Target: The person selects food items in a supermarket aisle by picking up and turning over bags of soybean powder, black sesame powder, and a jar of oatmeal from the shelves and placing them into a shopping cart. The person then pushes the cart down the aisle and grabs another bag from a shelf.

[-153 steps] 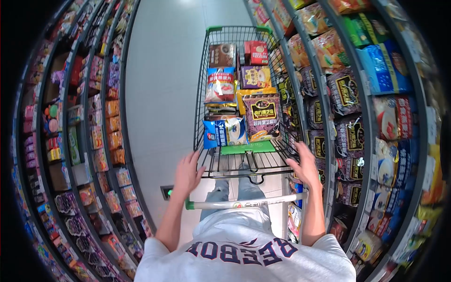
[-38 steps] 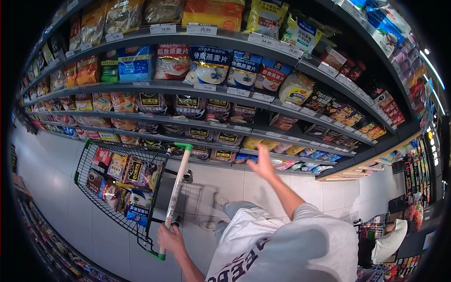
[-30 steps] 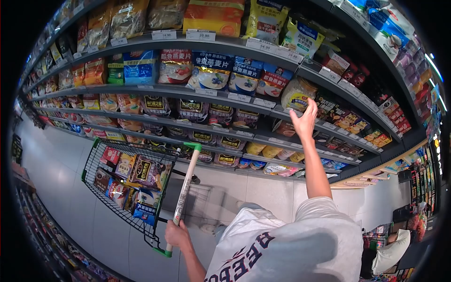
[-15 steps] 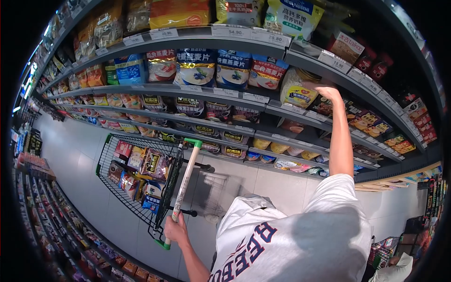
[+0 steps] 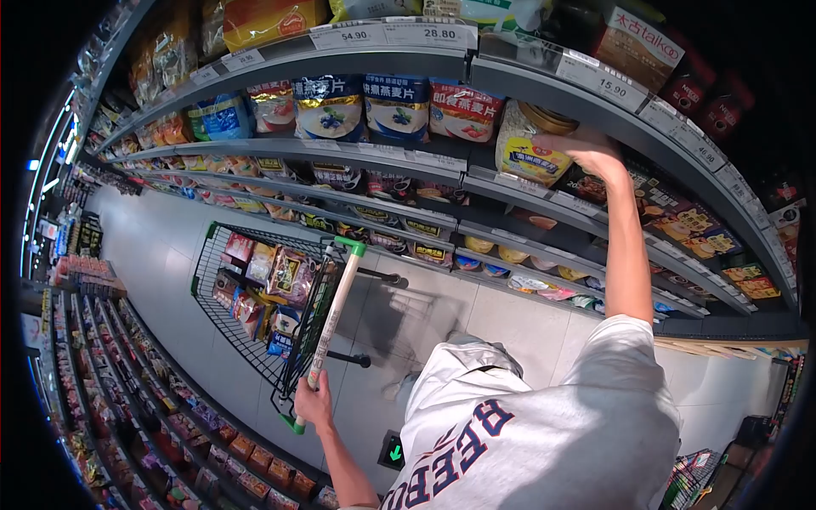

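Observation:
My left hand (image 5: 314, 401) is wrapped round the lower end of the cart's pale handle bar (image 5: 333, 319). Up on the shelf, my right hand (image 5: 588, 155) is at the upper right side of a large clear jar (image 5: 529, 153) with a yellow label and a gold lid. Its thumb side reaches over the jar's front, and the other fingers are partly hidden and blurred. The wire shopping cart (image 5: 246, 340) holds several bags and boxes, among them a dark purple bag (image 5: 291, 276) and a blue bag (image 5: 285, 330).
Blue oat bags (image 5: 397, 106) and a red oat bag (image 5: 463, 110) stand left of the jar. Boxes (image 5: 693, 223) line the shelf on the right. Above is a shelf edge with price tags (image 5: 612, 85). Another cart (image 5: 690, 476) shows at the lower right.
My right hand has risen from open space to the jar on the shelf. My left hand, earlier off the handle, now holds it. The view has turned toward the right-hand shelves and closer to them.

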